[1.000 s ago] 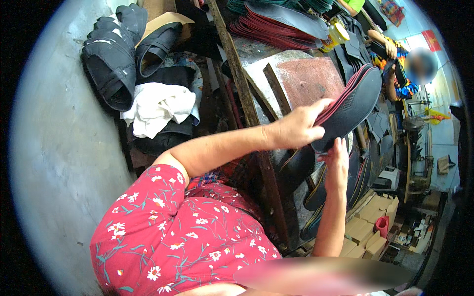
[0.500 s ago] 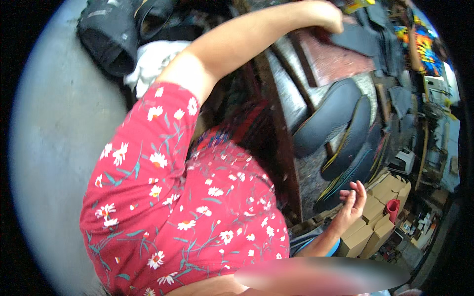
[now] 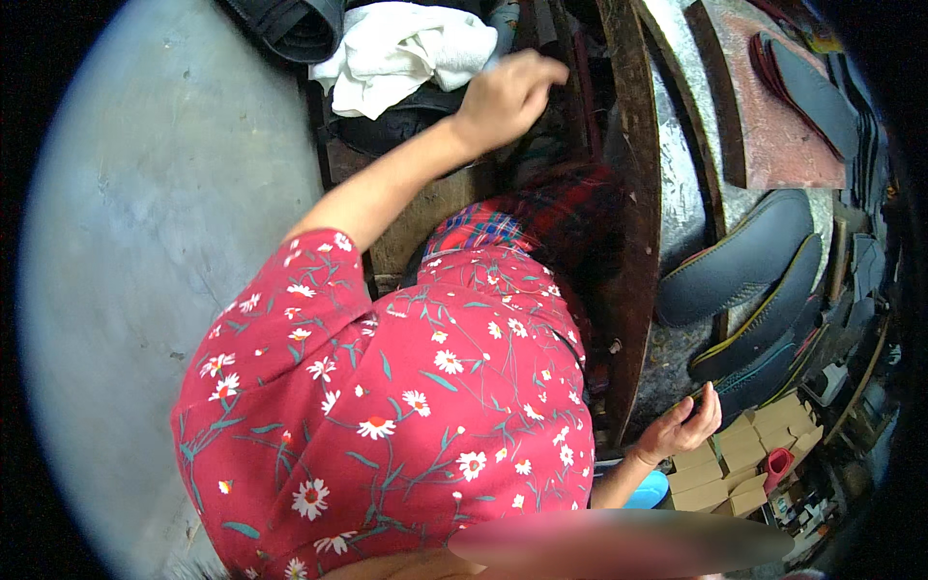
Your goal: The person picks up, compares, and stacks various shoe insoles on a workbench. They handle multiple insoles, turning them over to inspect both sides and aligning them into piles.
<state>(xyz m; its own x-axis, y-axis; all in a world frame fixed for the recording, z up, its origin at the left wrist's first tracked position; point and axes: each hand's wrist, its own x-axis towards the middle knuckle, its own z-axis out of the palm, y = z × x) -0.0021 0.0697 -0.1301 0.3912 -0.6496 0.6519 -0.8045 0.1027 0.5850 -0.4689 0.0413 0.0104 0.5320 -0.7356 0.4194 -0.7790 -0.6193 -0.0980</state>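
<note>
My left hand hangs in the air beside a crumpled white cloth, over the dark space at the bench's near side. Its fingers are loosely bent and apart, slightly blurred, and I see nothing in them. At the lower right, my right hand is raised with the fingers half curled and apart, also holding nothing. Near it on the bench lie dark sole-shaped pieces with yellow and teal edges. Farther off, a small stack of grey and red sole-shaped pieces rests on a reddish board.
A dark wooden beam edges the bench. More grey flat pieces are stacked at the far right. Open cardboard boxes and a red tube-like item stand beyond my right hand. Black rolled material sits above the grey floor.
My left hand has drawn back from the grey piece at the reddish board to beside the white cloth. My right hand stays raised near the bench edge. The whole view has shifted.
</note>
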